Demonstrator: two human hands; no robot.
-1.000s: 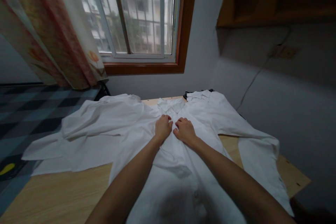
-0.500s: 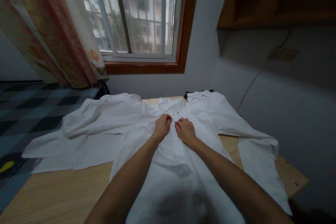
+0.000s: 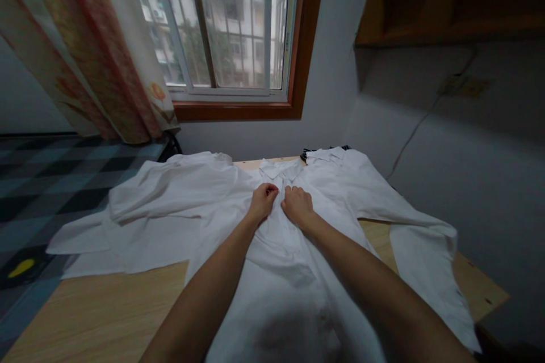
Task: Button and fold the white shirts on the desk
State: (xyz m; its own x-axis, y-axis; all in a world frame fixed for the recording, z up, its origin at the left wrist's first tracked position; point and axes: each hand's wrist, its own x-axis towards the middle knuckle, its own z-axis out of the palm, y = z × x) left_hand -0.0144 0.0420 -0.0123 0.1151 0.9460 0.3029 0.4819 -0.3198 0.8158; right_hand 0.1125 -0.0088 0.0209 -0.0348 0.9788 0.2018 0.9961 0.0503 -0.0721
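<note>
A white shirt (image 3: 276,272) lies spread on the wooden table, its collar (image 3: 281,169) toward the window and its sleeves out to both sides. Just below the collar, my left hand (image 3: 263,199) pinches the fabric by the front opening, thumb and forefinger together. My right hand (image 3: 297,204) is close beside it, with curled fingers gripping the front edge of the shirt on the other side. A narrow strip of cloth shows between the two hands. Any button under the fingers is too small or hidden to make out.
The table (image 3: 106,306) shows bare wood at the left front. A checked bed cover (image 3: 25,181) adjoins it on the left. Beyond are a curtain (image 3: 102,57) and a barred window (image 3: 230,28). A wooden shelf (image 3: 417,28) hangs upper right, with a cable (image 3: 411,139) below it.
My right hand has shifted slightly left and its fingers have curled more. My left hand stays at the shirt front, its pinch turned a little. The view has moved slightly.
</note>
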